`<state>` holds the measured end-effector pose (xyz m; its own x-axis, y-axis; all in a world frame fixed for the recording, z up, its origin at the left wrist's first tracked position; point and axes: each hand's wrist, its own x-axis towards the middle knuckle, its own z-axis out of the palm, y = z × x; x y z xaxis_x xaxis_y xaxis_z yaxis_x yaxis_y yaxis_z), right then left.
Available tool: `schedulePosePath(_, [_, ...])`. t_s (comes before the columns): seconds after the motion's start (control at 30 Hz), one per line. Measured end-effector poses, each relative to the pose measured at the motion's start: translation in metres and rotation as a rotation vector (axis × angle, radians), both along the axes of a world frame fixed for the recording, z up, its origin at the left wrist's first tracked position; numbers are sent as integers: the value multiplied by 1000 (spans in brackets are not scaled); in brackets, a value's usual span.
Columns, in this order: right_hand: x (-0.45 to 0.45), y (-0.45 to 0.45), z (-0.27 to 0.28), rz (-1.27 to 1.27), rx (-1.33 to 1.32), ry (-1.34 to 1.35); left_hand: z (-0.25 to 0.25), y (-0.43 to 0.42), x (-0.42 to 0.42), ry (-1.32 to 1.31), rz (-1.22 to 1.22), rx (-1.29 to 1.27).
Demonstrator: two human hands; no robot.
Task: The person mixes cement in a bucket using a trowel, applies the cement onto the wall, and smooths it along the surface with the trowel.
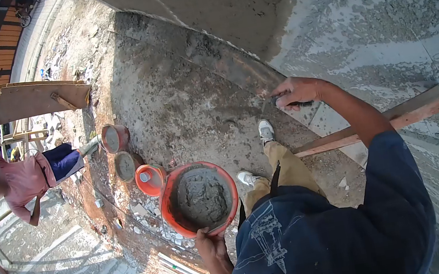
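Note:
An orange basin [166, 213] of wet grey mortar [201, 196] is tilted against my left side. My left hand [212, 247] grips its near rim, with the thumb over the edge. My right hand [298, 92] is closed round the dark handle of a trowel, in front of the wall. The trowel's blade is hard to make out against the grey behind it. Wet, darker plaster [233, 8] covers part of the wall, beside a paler rough stretch [367, 16].
Two mortar buckets [123, 136] [125, 166] and an orange bucket [156, 173] stand left of the basin. A wooden plank [416, 108] leans at the right. Another person [25, 179] stands at the left near a curved board [24, 102]. Rubble [146, 217] lies below the buckets.

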<state>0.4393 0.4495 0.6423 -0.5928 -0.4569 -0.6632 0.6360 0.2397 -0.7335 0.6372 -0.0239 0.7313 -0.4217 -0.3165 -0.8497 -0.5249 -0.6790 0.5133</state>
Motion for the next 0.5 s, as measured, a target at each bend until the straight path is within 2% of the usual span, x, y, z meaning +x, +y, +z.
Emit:
schedulePosePath(0.07, [-36,83,25,-312,465,283,3,8,0,15,9,15])
schedulePosePath(0.1, [-40,95,76,-546,433,470,6,12,-3,33,21,27])
schedulePosePath(0.13, [-36,101,128,-584,522,610,11,17,-6,11,44,28])
schedulePosePath(0.2, [-20,88,206,-412,720,689,12,23,-12,65,4,39])
schedulePosePath(0.23, [-11,71,211,-333,775,816,14,23,-10,91,-16,45])
schedulePosePath(0.3, [-3,36,216,-165,884,1113,6,24,-15,138,-50,108])
schedulePosePath(0.4, [21,-61,223,168,932,1115,13,30,-22,218,-132,138])
schedulePosePath(0.47, [38,-114,201,359,944,1226,26,38,-34,351,-239,156])
schedulePosePath(0.5, [46,-136,172,422,962,1311,29,40,-37,388,-260,130])
